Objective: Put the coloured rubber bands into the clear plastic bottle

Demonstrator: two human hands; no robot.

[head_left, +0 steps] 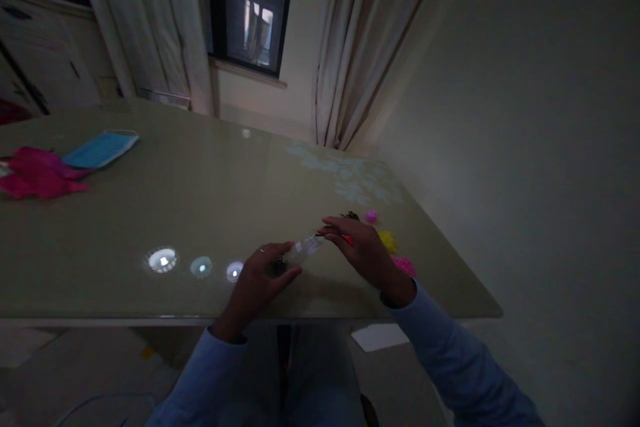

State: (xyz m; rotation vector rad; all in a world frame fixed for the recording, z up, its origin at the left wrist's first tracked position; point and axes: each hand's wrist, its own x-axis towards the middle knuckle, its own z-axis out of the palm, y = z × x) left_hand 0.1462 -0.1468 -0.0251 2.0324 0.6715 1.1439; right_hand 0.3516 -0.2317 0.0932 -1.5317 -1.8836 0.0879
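My left hand is wrapped round a small clear bottle, which lies tilted with its neck toward the right. Dark material shows at the bottle's lower end, between my thumb and fingers. At the bottle's mouth, my right hand pinches a thin dark strand or stick; its exact kind is too small to make out. Close beside my right hand lie a dark tangled clump, a pink ball-like piece, a yellow clump and a bright pink clump. A bit of red shows behind my right fingers.
The glossy table has its front edge just before my lap. A blue face mask and a crumpled magenta sheet lie at the far left. A wall stands to the right, with curtains and a window behind.
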